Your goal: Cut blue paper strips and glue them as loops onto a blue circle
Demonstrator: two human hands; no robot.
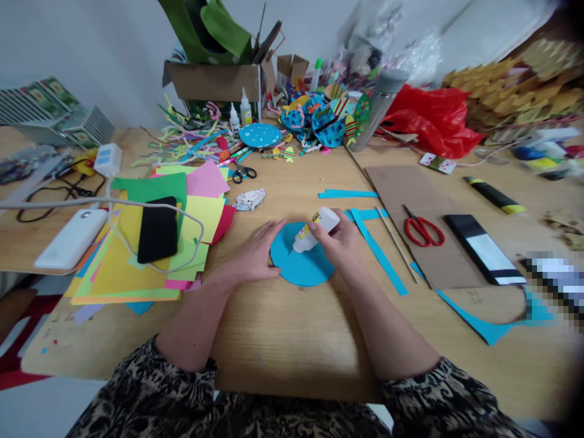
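A blue paper circle (305,267) lies flat on the table in front of me. My left hand (252,252) grips its left edge, thumb at the lower side and fingers at the upper side. Closed around a white glue bottle (327,219), my right hand (343,243) holds it tilted over the circle. The nozzle points down and left, close to the paper; I cannot tell whether it touches. Blue paper strips (381,255) and a thin wooden stick (396,243) lie to the right of that hand.
Red-handled scissors (424,231) rest on brown cardboard (408,188) beside a phone (486,249). On the left, a black phone (157,230) and a white cable (201,225) lie over coloured paper sheets (123,286). Black scissors (244,173), a dotted blue disc (260,135) and a steel flask (378,109) are farther back.
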